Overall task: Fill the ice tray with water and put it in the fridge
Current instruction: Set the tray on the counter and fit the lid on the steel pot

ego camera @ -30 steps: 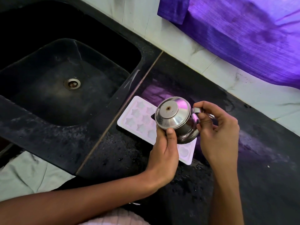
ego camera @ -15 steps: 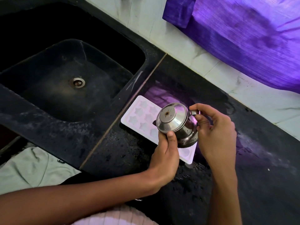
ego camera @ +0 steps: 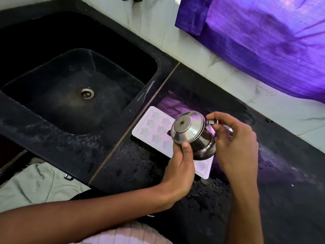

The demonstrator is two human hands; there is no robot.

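A white ice tray (ego camera: 154,128) with star-shaped cells lies flat on the black counter (ego camera: 281,173), just right of the sink. Over its near half I hold a small steel kettle (ego camera: 191,132), tipped toward the left with its lid facing me. My left hand (ego camera: 181,162) grips the kettle from below, thumb pressed on the lid's rim. My right hand (ego camera: 233,147) curls round the handle on the kettle's right side. The spout and any water stream are hidden behind the kettle body.
A black sink (ego camera: 73,88) with a metal drain (ego camera: 85,93) fills the left. A purple cloth (ego camera: 263,43) hangs against the white tiled wall (ego camera: 158,23) at the back right. The counter around the tray looks wet.
The kettle has tipped slightly further left over the tray. Both hands keep the same hold. The view has shifted a little.
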